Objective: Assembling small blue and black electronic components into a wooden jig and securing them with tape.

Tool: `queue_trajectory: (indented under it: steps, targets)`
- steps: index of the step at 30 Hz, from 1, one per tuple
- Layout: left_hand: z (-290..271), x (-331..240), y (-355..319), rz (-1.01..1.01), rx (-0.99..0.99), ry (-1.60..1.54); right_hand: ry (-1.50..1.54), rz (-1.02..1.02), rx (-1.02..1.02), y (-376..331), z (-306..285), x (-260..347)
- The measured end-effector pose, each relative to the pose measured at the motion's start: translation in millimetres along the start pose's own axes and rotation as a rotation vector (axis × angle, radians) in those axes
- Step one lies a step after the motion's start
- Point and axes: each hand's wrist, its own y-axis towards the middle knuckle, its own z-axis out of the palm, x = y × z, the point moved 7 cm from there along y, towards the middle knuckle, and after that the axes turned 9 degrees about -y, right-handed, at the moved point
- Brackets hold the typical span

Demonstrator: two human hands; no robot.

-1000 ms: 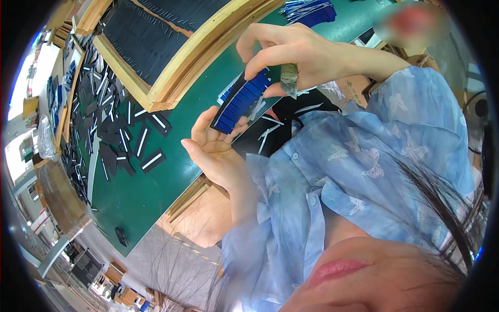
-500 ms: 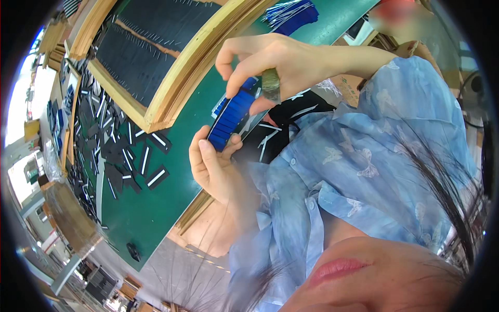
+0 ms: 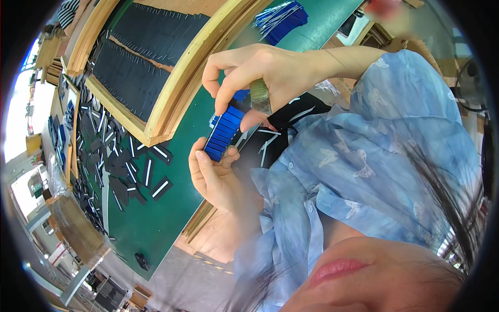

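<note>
Between my two hands is a small stack of blue strips (image 3: pixel 222 132), ridged side by side, held tilted above the table's near edge. At its lower end my left hand (image 3: pixel 215 174) pinches it between thumb and fingers. My right hand (image 3: pixel 262 70) grips the upper end, index finger on one edge and thumb against the other side. An olive-yellow, partly see-through piece (image 3: pixel 259 95) sits at a finger of my right hand; whether it is wrapped on or held, I cannot tell. Part of the stack's upper end hides behind that hand.
Beyond my hands, a wooden frame (image 3: pixel 156 125) holds black panels (image 3: pixel 130 78) edged with pins. Many black pieces with white strips (image 3: pixel 148 171) lie scattered on the green table (image 3: pixel 132 223) at left. A blue bundle with white sticks (image 3: pixel 283 23) lies at the far side.
The view has shifted a little. The blue stack is turned slightly, showing its ridged face more flatly, with both hands still on it.
</note>
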Motion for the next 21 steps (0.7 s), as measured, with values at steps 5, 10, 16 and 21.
queue_trajectory:
  steps: [5, 10, 16, 21]
  targets:
    - [0.0, -0.7, 0.1, 0.001, 0.002, -0.011, 0.012, 0.002, 0.002, 1.9, 0.7, -0.4]
    - [-2.8, -0.4, -0.2, -0.001, 0.011, -0.001, 0.031, -0.002, 0.006, 2.7, 3.2, 0.2]
    - [-5.3, -1.1, -1.2, 0.004, 0.017, 0.001, 0.026, -0.005, 0.024, 3.0, 3.3, 1.5]
    - [-5.6, -5.2, -2.9, 0.044, 0.028, 0.02, -0.005, -0.027, 0.009, 2.9, 3.6, 0.1]
